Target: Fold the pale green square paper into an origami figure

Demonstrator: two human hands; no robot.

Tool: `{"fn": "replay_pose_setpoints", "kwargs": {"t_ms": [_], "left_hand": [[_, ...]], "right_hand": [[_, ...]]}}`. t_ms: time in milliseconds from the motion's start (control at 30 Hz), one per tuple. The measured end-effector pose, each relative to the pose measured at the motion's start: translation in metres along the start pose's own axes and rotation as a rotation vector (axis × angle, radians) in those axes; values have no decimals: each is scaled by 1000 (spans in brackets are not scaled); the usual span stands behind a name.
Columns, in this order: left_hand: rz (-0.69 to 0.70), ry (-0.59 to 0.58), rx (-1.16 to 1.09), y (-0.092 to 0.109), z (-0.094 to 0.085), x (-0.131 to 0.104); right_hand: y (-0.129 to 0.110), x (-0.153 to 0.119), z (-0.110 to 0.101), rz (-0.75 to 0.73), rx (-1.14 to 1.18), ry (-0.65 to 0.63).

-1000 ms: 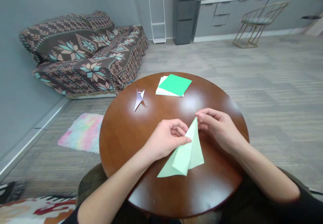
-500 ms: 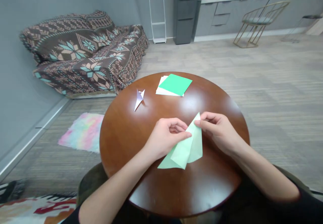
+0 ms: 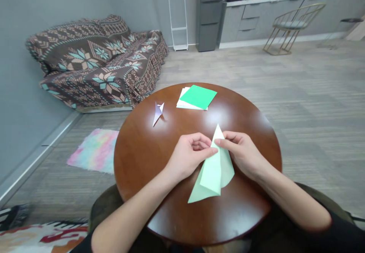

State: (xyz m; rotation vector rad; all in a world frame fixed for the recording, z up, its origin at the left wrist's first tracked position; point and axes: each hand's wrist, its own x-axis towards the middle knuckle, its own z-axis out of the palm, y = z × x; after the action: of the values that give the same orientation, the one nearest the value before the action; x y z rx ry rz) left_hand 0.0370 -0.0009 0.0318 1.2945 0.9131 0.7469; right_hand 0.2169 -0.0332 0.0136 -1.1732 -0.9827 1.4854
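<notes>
Left forearm [image 3: 137, 209] and right forearm [image 3: 292, 196] converge forward, elbows bent. Left hand [image 3: 188, 154]: fingers curled, thumb extended, pinching. Right hand [image 3: 243, 152]: thumb opposed to fingers, pinching. Thumb tips point inward, positioned close together.

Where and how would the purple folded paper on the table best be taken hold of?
Best pinch the purple folded paper across its wider middle, from the near right, where the left hand is. It narrows to a near tip and forks at the far end, so those ends would likely bend.
</notes>
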Motion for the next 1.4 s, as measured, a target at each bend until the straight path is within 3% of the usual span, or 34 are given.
{"fn": "replay_pose_setpoints", "kwargs": {"t_ms": [233, 667, 867, 1067, 1400], "left_hand": [[55, 44, -131, 5, 2, 1], [-34, 59, -369, 1, -4, 5], [52, 186, -419, -1, -6, 9], [-71, -32, -198, 0, -8, 7], [-87, -8, -195, -5, -8, 8]], "right_hand": [[-7, -1, 3, 18, -122, -159], [-8, -3, 13, 92, -167, -210], [-9, -4, 14, 138, -100, -232], [-14, 0, 0, 157, -149, -235], [-26, 2, -6, 238, -245, -242]]}}
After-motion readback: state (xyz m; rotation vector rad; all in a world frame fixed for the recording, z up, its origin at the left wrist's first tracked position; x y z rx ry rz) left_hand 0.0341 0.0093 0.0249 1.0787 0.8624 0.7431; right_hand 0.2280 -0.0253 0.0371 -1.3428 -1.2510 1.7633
